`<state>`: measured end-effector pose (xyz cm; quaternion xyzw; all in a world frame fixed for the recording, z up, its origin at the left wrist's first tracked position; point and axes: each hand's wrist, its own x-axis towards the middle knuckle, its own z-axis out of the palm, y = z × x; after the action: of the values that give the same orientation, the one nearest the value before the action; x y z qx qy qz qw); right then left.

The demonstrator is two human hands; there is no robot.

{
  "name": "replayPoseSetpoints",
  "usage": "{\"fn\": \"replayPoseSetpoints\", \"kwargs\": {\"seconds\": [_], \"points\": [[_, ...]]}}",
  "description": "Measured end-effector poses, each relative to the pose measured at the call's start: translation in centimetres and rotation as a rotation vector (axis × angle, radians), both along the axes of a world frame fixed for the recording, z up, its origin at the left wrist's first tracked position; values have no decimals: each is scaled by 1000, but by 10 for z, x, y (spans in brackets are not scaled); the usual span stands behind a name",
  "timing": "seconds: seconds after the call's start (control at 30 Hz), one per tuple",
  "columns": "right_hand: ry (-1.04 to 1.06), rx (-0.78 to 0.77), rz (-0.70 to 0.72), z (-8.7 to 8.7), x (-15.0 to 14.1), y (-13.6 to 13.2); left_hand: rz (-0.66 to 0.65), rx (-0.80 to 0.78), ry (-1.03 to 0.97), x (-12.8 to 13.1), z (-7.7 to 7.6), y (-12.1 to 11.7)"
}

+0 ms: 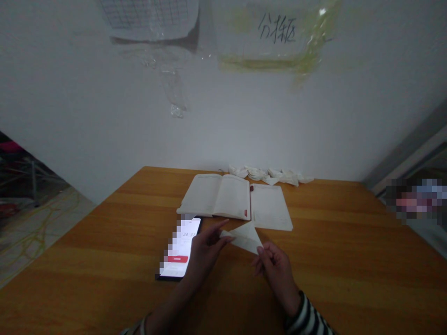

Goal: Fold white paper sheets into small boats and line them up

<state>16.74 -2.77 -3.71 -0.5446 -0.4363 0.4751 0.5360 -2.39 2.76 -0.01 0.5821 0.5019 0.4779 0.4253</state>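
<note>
A white piece of folded paper (247, 236), pointed at the top, is held up between both hands above the table. My left hand (207, 246) pinches its left corner with thumb and fingers. At its lower right corner, my right hand (274, 263) grips the paper between thumb and curled fingers. Just beyond lies an open notebook (218, 196) with blank-looking pages. A loose white sheet (271, 207) rests flat to the right of the notebook. Left of my left hand is a lit phone (179, 251), partly hidden by that hand.
Several crumpled or folded white papers (270, 175) lie in a row along the wall at the back edge of the wooden table (349, 242). Taped sheets (268, 35) hang on the wall. A blurred patch (419, 200) shows beyond the table's right side.
</note>
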Motion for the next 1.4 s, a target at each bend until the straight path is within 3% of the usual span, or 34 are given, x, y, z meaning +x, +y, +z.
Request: {"fn": "replayPoseSetpoints", "kwargs": {"seconds": [0.17,0.3,0.47,0.8,0.97,1.1,1.27,1.4], "points": [[1,16,20,2,-4,-3,83,-8,-170,4,10,-6],[-34,22,15,0,-4,-3,80,-124,-264,3,5,0],[-50,0,-17,-1,-1,-1,73,-143,-160,1,-5,4],[8,20,-42,-3,2,1,19,-196,-59,0,-3,3],[-71,40,-67,-2,7,3,10,-51,105,-2,-5,3],[-73,48,-126,-4,9,3,-74,-31,174,0,0,-4],[91,23,-133,-3,11,3,-312,157,298,0,-3,-4],[101,54,-62,-3,14,4,-345,113,301,-1,-10,1]]}}
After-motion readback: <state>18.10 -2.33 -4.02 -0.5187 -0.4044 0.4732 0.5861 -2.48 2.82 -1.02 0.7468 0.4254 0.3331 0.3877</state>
